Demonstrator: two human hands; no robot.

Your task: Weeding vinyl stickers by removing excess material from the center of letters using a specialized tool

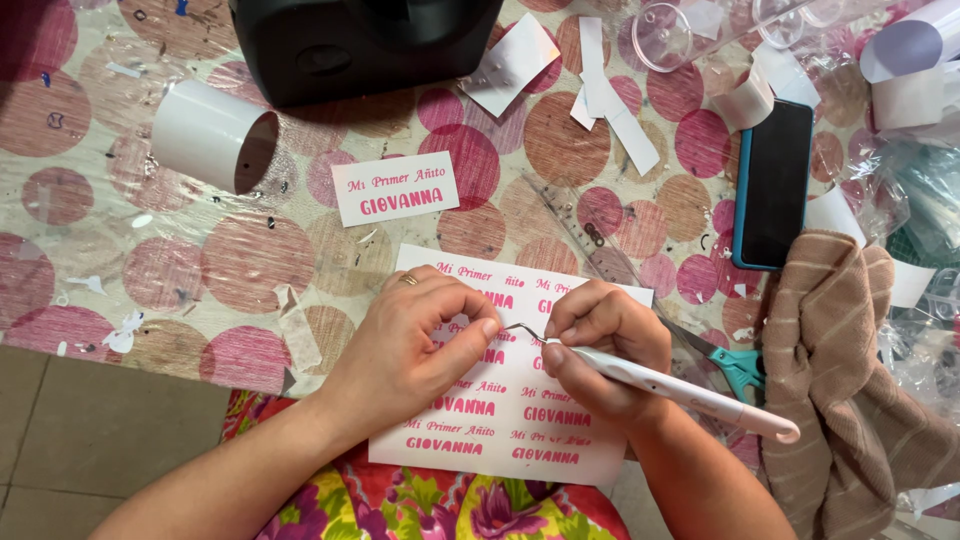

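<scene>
pinched sheet (520, 410) at 6 o'clock of tabletop (250, 260) with curled left hand (420, 340); gripped hook tool (660, 385) in closed right hand (600, 345). risked tearing pink letters through a slip or hard dig.

From my remote feed: a black machine (360, 40) sits beside a white paper roll (205, 135), a cut label (395, 188), a dark phone (773, 185), teal-handled scissors (735, 368) and a striped tan cloth (850, 380).
</scene>
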